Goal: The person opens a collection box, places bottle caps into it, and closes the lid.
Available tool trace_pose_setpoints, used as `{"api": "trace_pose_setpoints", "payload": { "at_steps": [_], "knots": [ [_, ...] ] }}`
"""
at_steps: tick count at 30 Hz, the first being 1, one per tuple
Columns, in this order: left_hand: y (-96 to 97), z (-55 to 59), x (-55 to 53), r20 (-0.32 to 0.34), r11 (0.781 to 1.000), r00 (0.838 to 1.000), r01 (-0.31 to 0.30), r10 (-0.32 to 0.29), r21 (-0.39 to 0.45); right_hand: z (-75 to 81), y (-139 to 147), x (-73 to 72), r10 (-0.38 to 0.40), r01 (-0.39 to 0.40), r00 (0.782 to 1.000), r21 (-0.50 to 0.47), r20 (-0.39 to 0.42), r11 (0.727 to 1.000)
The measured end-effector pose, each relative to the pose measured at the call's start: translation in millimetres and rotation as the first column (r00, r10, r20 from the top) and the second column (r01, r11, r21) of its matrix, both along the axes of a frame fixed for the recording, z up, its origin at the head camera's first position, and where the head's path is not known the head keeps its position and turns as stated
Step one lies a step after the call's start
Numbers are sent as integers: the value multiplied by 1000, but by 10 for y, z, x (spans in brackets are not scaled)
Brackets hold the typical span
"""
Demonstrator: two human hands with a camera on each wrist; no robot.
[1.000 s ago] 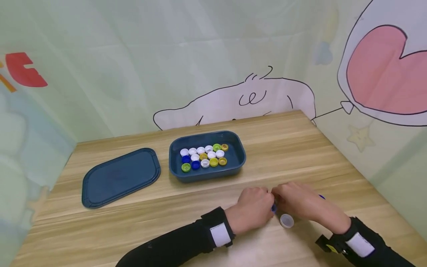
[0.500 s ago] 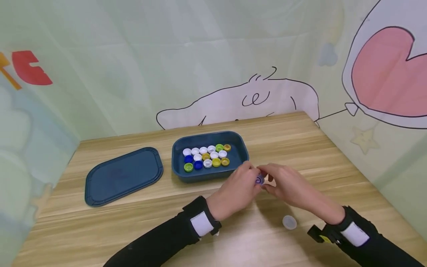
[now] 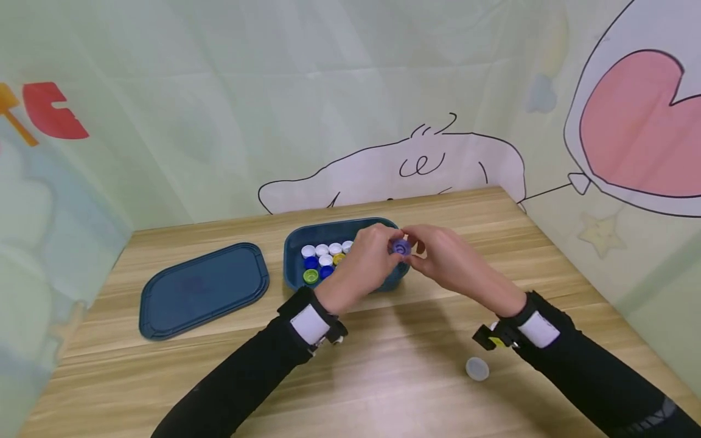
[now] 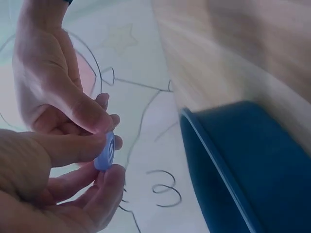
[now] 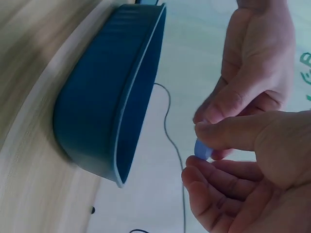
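A small blue-purple bottle cap (image 3: 401,247) with a spiral mark is held up between both hands over the right end of a dark blue box (image 3: 339,227). My left hand (image 3: 362,258) pinches it from the left, thumb and fingers at its edge. From the other side my right hand (image 3: 446,258) grips the same cap; in the right wrist view its thumb lies on the cap (image 5: 203,149). Rows of caps lie in the box, among them white (image 3: 308,250), blue (image 3: 311,263), green (image 3: 311,276) and yellow ones. The left hand hides several of these.
A dark blue lid (image 3: 202,292) lies flat on the wooden table (image 3: 219,371), left of the box. One white cap (image 3: 477,368) sits on the table below the right forearm. A printed cloth (image 3: 219,121) hangs behind the table and along its sides.
Both hands have lifted the blue-purple cap from the table on the right and carried it forward and left, over the box. The white cap, box and lid stay put.
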State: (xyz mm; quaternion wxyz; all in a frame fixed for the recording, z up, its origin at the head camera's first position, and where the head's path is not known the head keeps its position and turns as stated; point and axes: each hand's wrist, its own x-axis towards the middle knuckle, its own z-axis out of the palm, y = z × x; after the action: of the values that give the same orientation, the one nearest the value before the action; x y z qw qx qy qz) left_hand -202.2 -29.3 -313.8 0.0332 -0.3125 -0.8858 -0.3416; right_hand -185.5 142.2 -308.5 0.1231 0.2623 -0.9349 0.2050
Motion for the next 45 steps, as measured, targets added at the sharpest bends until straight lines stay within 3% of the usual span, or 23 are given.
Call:
{"api": "trace_pose_setpoints", "payload": {
  "at_steps": [4, 9, 14, 21, 27, 31, 35, 38, 45],
  "knots": [
    [-18, -31, -153, 14, 999, 999, -32, 31, 42, -27, -66, -173, -29, 29, 999, 3, 28, 1000],
    [-40, -148, -368, 30, 996, 997, -70, 68, 64, -106, -149, -395, -54, 52, 995, 24, 79, 998],
    [-69, -262, -516, 45, 993, 992, -115, 115, 3, -214, -207, -574, -86, 76, 990, 85, 113, 993],
    [-44, -405, -651, 56, 983, 988, -134, 142, -124, -332, -259, -743, -68, 52, 996, 263, 54, 964],
    [-29, -492, -713, 51, 974, 987, -138, 149, -177, -428, -387, -780, -108, 117, 993, 484, -46, 867],
    [-41, -530, -725, 12, 952, 981, -184, 193, -246, -507, -464, -778, -77, 157, 983, 553, -165, 818],
    [-59, -575, -728, -32, 929, 976, -213, 214, -304, -582, -492, -789, -49, 189, 967, 576, -249, 795],
    [-69, -608, -733, -41, 925, 978, -209, 207, -317, -628, -494, -802, -30, 194, 960, 585, -278, 788],
    [-60, -646, -743, -18, 925, 978, -203, 209, -321, -673, -476, -816, -17, 174, 962, 565, -272, 807]
  ]
}}
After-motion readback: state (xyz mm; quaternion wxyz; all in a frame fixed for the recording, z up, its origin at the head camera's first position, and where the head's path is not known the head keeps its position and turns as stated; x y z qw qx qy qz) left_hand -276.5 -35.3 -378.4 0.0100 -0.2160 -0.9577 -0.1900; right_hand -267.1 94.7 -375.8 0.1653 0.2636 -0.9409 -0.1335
